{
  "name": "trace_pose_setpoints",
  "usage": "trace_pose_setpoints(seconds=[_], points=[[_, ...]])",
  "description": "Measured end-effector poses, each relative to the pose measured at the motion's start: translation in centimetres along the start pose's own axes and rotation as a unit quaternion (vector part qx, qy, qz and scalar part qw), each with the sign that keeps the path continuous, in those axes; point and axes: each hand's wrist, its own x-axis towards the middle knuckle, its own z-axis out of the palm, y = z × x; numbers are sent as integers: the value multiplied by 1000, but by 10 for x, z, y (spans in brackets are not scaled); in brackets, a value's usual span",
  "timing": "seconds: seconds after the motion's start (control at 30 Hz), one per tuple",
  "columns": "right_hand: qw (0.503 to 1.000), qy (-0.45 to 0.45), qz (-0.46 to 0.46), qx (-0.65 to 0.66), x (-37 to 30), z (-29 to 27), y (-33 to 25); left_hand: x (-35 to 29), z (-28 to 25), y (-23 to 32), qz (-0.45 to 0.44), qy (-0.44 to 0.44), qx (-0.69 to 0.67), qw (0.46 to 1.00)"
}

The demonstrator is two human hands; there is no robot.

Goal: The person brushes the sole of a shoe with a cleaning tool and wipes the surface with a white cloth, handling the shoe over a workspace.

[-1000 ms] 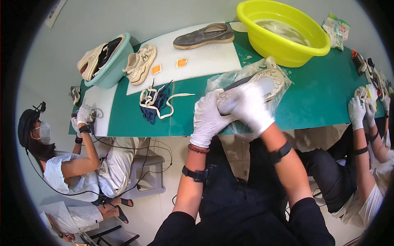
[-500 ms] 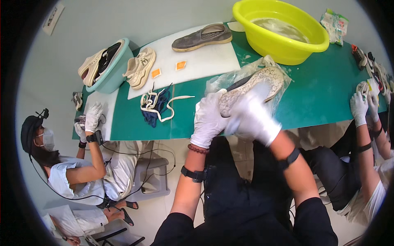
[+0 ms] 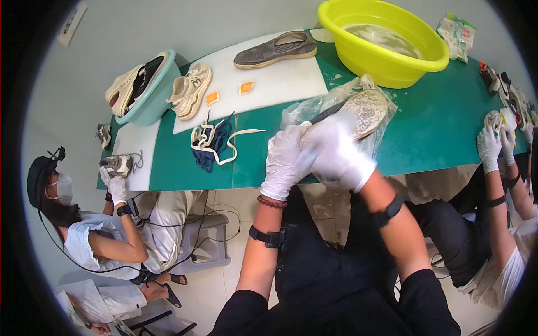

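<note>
A shoe (image 3: 365, 112) lies sole up on a clear plastic bag (image 3: 386, 124) at the table's front, its pale patterned sole marked with dirt and suds. My gloved left hand (image 3: 284, 157) is closed around the shoe's near end. Over the sole, my gloved right hand (image 3: 343, 154) is blurred by motion. It is closed on a pale bluish, long tool (image 3: 306, 159) that looks like a brush; its working end is smeared and mostly hidden. White and navy shoelaces (image 3: 213, 143) lie in a heap left of my left hand.
A yellow basin (image 3: 386, 70) of cloudy water stands behind the shoe. On a white board (image 3: 280, 84) are a grey slip-on (image 3: 276, 49), a beige sneaker (image 3: 191, 92) and two orange packets. A teal basin (image 3: 150, 99) holds shoes. People handle shoes at left (image 3: 115, 179) and right (image 3: 493, 145).
My right hand has moved slightly left and nearer to my left hand, uncovering more of the sole. My left hand keeps its hold. The person at left has brought both hands together on a shoe.
</note>
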Motion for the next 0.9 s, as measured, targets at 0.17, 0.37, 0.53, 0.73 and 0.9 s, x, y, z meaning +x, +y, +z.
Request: trace_pose_setpoints(seconds=[0.17,0.37,0.53,0.73,0.9], points=[[998,-54,17,24,-3,-19,-2,-8,-3,4,-35,84,-41,995],[995,-51,-84,-28,-11,-1,-50,-7,0,0,64,103,-62,991],[994,-54,71,69,0,-26,38,-7,-18,23,25,109,-81,990],[956,-136,-225,130,-24,-5,-65,-10,-6,4,-16,65,-99,993],[991,-69,68,95,-4,-34,32,-4,-13,19,-23,54,-61,996]])
